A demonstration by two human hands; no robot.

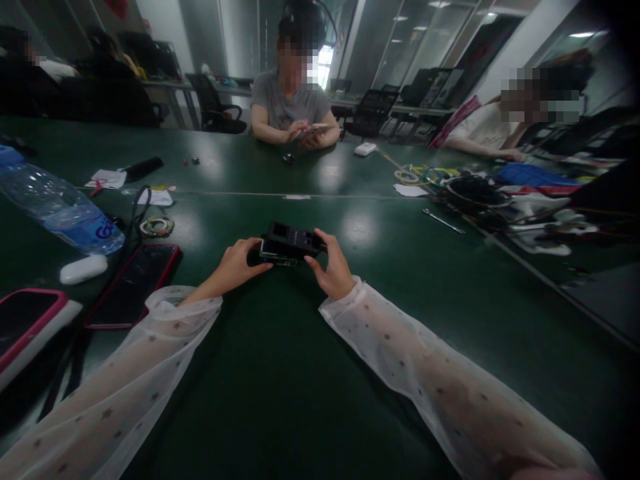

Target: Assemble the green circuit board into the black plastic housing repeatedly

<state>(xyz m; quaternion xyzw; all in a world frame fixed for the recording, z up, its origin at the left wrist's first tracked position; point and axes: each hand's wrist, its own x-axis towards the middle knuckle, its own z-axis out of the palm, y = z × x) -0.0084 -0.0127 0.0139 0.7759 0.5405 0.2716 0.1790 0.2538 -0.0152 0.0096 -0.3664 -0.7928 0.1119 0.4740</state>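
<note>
Between my hands is a black rectangular electronic device point(293, 240), with a green circuit board edge showing along its lower front side. My left hand point(241, 261) grips its left end, thumb below and fingers behind. On the right end, my right hand point(331, 265) closes with its thumb at the front and its index finger on top. The device is tilted slightly, and whether it rests on the green table point(280, 373) or hangs just above it I cannot tell. Sheer white sleeves with dark stars cover both my forearms.
At left are a water bottle point(60, 207), a white earbud case point(83, 269), a red-edged phone point(135, 283), another phone point(30, 320) and a bracelet point(157, 227). Rightward lie a wrench point(443, 221) and a cable heap point(475, 190). A person point(293, 100) sits opposite, holding a phone.
</note>
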